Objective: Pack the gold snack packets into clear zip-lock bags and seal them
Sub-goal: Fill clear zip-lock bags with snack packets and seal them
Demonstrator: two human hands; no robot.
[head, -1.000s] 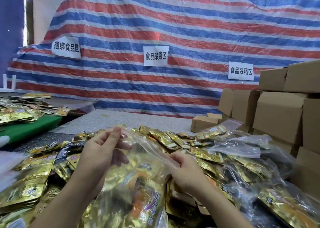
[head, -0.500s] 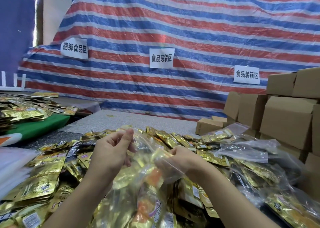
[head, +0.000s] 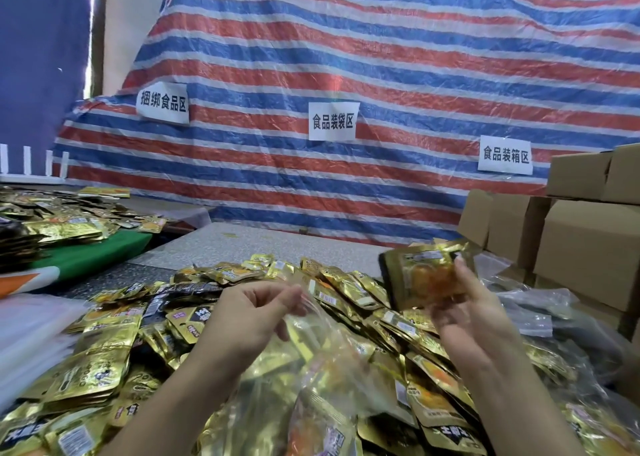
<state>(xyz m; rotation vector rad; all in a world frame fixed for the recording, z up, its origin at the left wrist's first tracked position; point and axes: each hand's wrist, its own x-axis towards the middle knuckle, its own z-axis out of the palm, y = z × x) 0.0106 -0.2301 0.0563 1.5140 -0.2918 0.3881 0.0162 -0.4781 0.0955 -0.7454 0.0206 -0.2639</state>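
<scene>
Striped tarpaulin (head: 381,74) in red, blue and white fills the wall beyond your hands, with three white paper signs (head: 332,121) fixed to it. Cardboard boxes (head: 585,241) are stacked out past your right hand. Beneath and around both hands the grey table (head: 221,244) carries a wide heap of gold snack packets (head: 114,362), with loose clear bags (head: 526,303) lying to the right of it.

Your left hand (head: 249,317) pinches the mouth edge of a clear zip-lock bag (head: 318,362) between thumb and fingertips. The bag hangs from that pinch down toward you, its long axis running from the mouth at your left fingertips to its bottom near the lower edge of view. It already holds several gold packets, and the zip appears unsealed.

Your right hand (head: 460,313) grips one gold packet (head: 422,275) at its lower part, raised above the heap, nearly upright and facing you. That packet sits up and to the right of the bag mouth, well apart from it, with only the heap between.

Judgement: the step in hand is loading. Your right hand is the working hand; the packet must travel left and down to the opening, then go in edge first along the bag's length. Whether the mouth gapes wide enough cannot be told; the film is blurred there.
</scene>
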